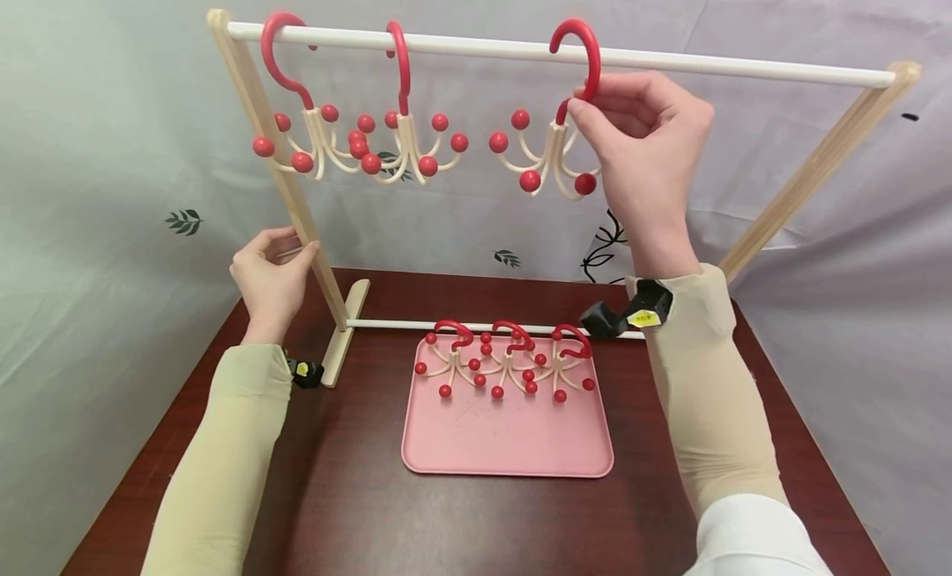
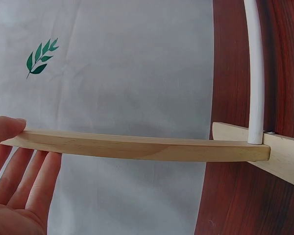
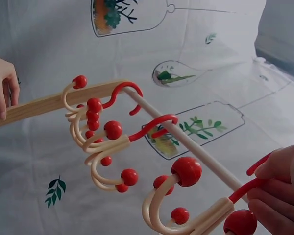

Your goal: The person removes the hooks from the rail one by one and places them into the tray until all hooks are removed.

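Note:
My right hand (image 1: 654,146) pinches the red hook of a cream multi-armed hanger (image 1: 555,150) tipped with red balls. Its hook curves over the white top rail (image 1: 476,45); whether it bears on the rail I cannot tell. Farther left, two similar hangers, one (image 1: 405,146) near the middle and another (image 1: 316,142) near the end, hang from that rail by their red hooks. Low on the left side, my left hand (image 1: 273,278) holds the rack's wooden upright (image 2: 137,147) between thumb and fingers, also visible in the left wrist view.
A pink tray (image 1: 506,444) lies on the dark wooden table (image 1: 357,493), with three more such hangers (image 1: 509,365) along its back part. Behind the tray runs the rack's lower white bar (image 1: 394,325). Pale printed cloth (image 1: 446,229) hangs behind the rack.

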Available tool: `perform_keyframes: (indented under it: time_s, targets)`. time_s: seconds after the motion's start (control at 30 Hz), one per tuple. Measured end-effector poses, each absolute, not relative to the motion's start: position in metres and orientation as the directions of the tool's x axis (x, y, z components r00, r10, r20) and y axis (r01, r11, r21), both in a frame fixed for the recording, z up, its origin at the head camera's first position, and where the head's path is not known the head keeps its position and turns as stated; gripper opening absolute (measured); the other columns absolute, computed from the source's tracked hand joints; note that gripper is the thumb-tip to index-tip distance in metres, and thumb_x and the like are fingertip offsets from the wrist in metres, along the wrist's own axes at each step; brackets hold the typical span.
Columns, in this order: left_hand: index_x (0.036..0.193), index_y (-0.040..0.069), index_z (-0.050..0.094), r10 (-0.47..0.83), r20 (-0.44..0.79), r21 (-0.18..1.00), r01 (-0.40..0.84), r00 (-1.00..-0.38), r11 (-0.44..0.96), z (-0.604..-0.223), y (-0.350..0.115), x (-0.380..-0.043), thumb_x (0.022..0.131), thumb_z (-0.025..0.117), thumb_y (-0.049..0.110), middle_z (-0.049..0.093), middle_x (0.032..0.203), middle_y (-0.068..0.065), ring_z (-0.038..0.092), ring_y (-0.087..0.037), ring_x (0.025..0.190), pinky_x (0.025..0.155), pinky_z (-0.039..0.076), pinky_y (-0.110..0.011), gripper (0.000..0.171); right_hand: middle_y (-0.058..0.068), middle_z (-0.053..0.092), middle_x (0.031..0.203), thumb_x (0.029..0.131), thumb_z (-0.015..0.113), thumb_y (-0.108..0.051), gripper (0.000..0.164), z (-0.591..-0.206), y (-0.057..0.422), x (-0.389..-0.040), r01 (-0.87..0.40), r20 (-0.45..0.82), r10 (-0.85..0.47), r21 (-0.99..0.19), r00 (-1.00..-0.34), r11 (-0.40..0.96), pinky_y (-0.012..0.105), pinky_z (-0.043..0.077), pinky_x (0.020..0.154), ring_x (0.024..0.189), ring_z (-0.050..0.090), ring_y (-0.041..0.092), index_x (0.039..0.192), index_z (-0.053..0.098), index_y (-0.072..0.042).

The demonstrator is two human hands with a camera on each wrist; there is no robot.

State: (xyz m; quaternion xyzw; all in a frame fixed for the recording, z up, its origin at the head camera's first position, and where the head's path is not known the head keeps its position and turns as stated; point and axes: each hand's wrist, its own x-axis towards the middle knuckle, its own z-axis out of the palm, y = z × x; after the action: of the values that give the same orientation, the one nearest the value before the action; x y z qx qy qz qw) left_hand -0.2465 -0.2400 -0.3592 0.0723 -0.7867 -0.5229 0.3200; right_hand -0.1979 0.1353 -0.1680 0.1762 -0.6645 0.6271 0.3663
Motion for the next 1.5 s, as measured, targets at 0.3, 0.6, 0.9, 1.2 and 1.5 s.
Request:
perform_keyframes:
  time_s: [0.3,0.6,0.9,1.2,1.5]
  targets:
    - [0.118,0.012,0.076,-0.446,0.432,0.866,0.223,-0.784,0.447,-0.360,-0.241,-0.246,0.090,0.080,0.028,0.075,0.112,-0.006,0.073,-0.008,0.094,0.084,0.059,-0.026,0.032,0.012,0.076,0.095,0.085,0.083,-0.004,0.015,-0.190,0.140,-0.188,-0.679,0.703,0.165,-0.711,-0.692,0.184,0.029,0.058,0.082,0.086,0.073,0.022,0.099,0.078,0.000]
    - [0.117,0.011,0.076,-0.444,0.434,0.868,0.233,-0.784,0.439,-0.359,-0.241,-0.248,0.090,0.080,0.026,0.075,0.111,-0.007,0.072,-0.007,0.093,0.083,0.059,-0.026,0.031,0.013,0.076,0.093,0.084,0.082,0.000,0.017,-0.217,0.141,-0.177,-0.663,0.683,0.108,-0.728,-0.722,0.174,0.027,0.059,0.081,0.084,0.074,0.019,0.100,0.077,0.004]
    - [0.117,0.011,0.076,-0.447,0.427,0.873,0.231,-0.786,0.429,-0.359,-0.241,-0.249,0.089,0.081,0.025,0.075,0.111,-0.007,0.072,-0.007,0.093,0.084,0.058,-0.025,0.031,0.014,0.076,0.094,0.081,0.082,0.008,0.021,-0.261,0.147,-0.181,-0.634,0.639,0.029,-0.767,-0.769,0.096,0.029,0.060,0.079,0.086,0.075,0.020,0.101,0.074,0.008]
    - [0.116,0.011,0.076,-0.452,0.428,0.875,0.233,-0.783,0.425,-0.359,-0.240,-0.249,0.089,0.081,0.023,0.075,0.110,-0.007,0.072,-0.006,0.092,0.083,0.059,-0.025,0.030,0.014,0.076,0.094,0.086,0.081,0.001,0.015,-0.294,0.141,-0.161,-0.568,0.563,-0.084,-0.821,-0.822,0.064,0.034,0.062,0.071,0.084,0.075,0.027,0.100,0.076,0.000]
    - [0.116,0.011,0.076,-0.450,0.428,0.874,0.231,-0.784,0.428,-0.360,-0.240,-0.248,0.089,0.081,0.023,0.075,0.110,-0.007,0.072,-0.006,0.091,0.083,0.058,-0.025,0.030,0.013,0.076,0.093,0.082,0.080,0.011,0.020,-0.325,0.131,-0.143,-0.505,0.490,-0.189,-0.862,-0.851,0.038,0.040,0.063,0.071,0.082,0.075,0.035,0.098,0.075,0.001]
